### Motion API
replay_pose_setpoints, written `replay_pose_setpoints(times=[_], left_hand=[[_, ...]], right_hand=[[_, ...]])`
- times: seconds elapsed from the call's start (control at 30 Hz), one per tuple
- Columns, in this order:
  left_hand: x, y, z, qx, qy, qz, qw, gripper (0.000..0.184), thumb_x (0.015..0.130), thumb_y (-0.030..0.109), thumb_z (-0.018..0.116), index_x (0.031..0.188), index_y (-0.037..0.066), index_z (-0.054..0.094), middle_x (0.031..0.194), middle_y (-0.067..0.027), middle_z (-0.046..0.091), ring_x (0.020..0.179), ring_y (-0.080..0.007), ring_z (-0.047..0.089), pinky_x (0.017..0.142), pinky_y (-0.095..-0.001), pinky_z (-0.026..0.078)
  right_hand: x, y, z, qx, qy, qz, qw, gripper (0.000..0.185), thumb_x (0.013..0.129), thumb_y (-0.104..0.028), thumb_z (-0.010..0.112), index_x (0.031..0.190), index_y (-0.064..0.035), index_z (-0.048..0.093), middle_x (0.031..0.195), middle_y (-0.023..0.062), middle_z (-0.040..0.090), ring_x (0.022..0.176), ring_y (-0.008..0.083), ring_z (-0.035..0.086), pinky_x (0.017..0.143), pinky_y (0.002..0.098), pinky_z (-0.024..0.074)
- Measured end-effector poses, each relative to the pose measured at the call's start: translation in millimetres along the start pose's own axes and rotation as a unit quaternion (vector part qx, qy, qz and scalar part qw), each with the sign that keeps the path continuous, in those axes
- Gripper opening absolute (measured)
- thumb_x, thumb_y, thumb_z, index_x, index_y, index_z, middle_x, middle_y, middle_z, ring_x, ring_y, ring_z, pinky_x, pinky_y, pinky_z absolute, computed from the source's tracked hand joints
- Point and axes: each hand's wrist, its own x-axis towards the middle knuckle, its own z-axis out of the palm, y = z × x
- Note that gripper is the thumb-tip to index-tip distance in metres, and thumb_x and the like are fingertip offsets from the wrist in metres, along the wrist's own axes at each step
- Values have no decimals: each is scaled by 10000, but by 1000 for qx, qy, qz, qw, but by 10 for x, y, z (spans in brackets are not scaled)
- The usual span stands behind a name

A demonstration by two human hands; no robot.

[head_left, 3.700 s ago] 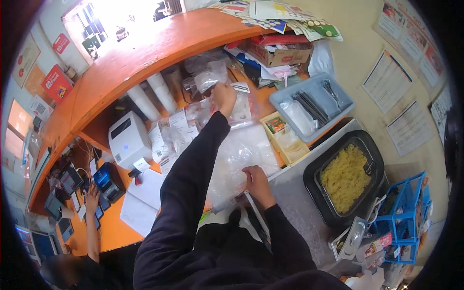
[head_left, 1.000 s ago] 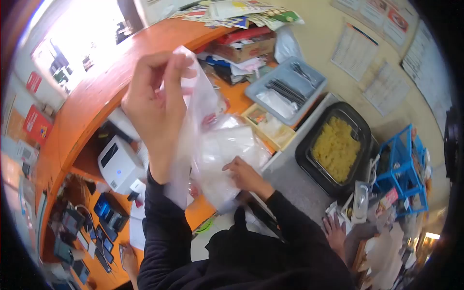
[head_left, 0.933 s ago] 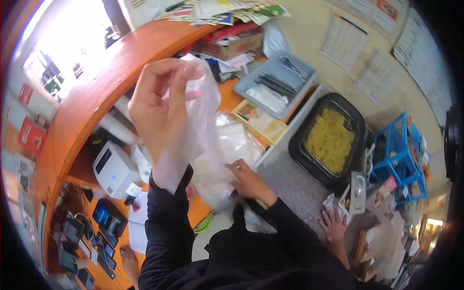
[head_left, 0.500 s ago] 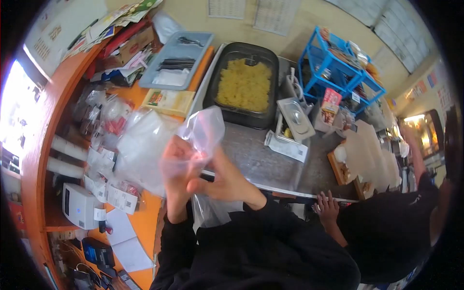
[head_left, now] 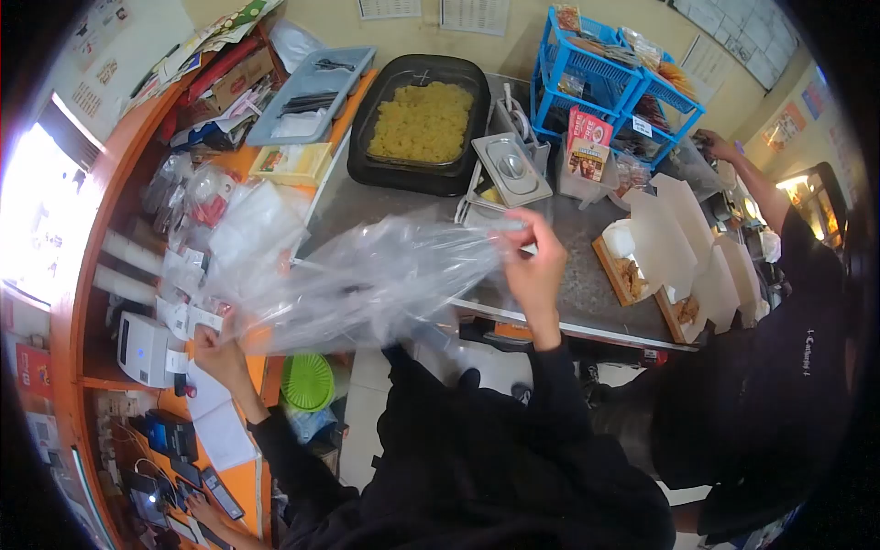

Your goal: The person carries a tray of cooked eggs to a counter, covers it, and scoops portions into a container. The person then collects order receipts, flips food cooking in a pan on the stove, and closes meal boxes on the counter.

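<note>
A clear plastic bag is stretched out sideways between my two hands, blurred by motion. My left hand pinches its left end, over the orange counter. At the bag's other end my right hand is closed on it, above the front of the metal counter. Behind the bag stands a black tray of yellow food. Several more plastic bags lie on the orange counter behind my left hand.
Two open boxes with food stand at the right, near a person in black. Blue racks, a lidded metal container, and a grey-blue cutlery tray are at the back. Another person's hand is at lower left, near a printer.
My hands, close together half a second ago, have moved apart, and the bag is now spread between them. The view has turned right from the earliest frames. The person in black has moved.
</note>
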Motion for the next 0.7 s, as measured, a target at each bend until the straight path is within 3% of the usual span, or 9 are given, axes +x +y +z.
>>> replay_pose_setpoints(times=[0.1,0.13,0.2,0.27,0.37,0.4,0.53,0.6,0.7], left_hand=[[-321,21,111,197,-27,-8,980,229,731,92,729,921,52,607,639,-38,487,596,-183,503,609,-303,433],[-431,284,262,178,17,273,945,246,805,108,648,1045,85,600,719,-109,549,720,-280,582,746,-352,472],[-502,282,588,197,-121,340,912,222,841,101,586,1060,66,590,795,-118,580,803,-314,592,806,-361,464],[-552,-292,1083,38,-357,230,905,204,870,89,534,1061,34,577,849,-109,605,824,-294,596,803,-360,467],[-760,-686,1604,-104,-352,54,929,187,902,126,518,1050,27,577,835,-67,608,792,-217,593,756,-335,476],[-799,-569,1540,-179,-353,-110,912,168,892,66,496,1041,38,569,940,-39,608,870,-118,565,722,-270,465],[-733,-466,1529,-436,-279,-296,803,345,974,314,429,1227,87,483,1042,-41,552,870,-159,558,756,-299,488],[-666,-663,1517,-431,-260,-290,814,373,974,303,432,1264,69,440,1066,-48,542,862,-164,561,742,-312,495],[-663,-718,1486,-457,-228,-305,804,401,963,311,459,1251,32,450,1074,-59,536,853,-175,564,717,-340,501]], right_hand=[[-206,139,-32,26,-27,-38,999,173,823,-22,600,983,-55,655,801,85,674,674,134,621,602,258,468],[-231,164,32,91,-65,-21,993,186,838,4,567,991,-43,661,817,86,681,693,149,636,617,262,478],[-286,161,163,130,-177,0,976,218,863,13,544,1042,-27,661,865,95,683,821,148,644,734,251,490],[-292,333,366,156,-236,-1,959,344,831,3,567,1174,-12,585,1058,169,640,966,231,624,820,299,480],[-348,503,509,-34,-223,-61,972,535,774,-10,609,1291,-32,475,1284,227,483,1153,333,513,904,378,434],[-407,540,542,-130,-210,-95,964,692,727,-57,663,1361,-51,387,1332,254,392,1226,424,396,1004,461,333],[-532,225,502,-112,-80,-180,974,657,652,-29,704,1268,-47,476,1150,225,485,1096,388,476,962,498,372],[-841,549,674,71,-123,-280,949,561,677,-68,713,1202,-42,518,1078,202,502,1054,359,490,957,498,369],[-942,694,1009,174,-314,-198,912,453,771,-129,668,1182,-16,518,1071,214,510,1069,363,484,968,464,364]])
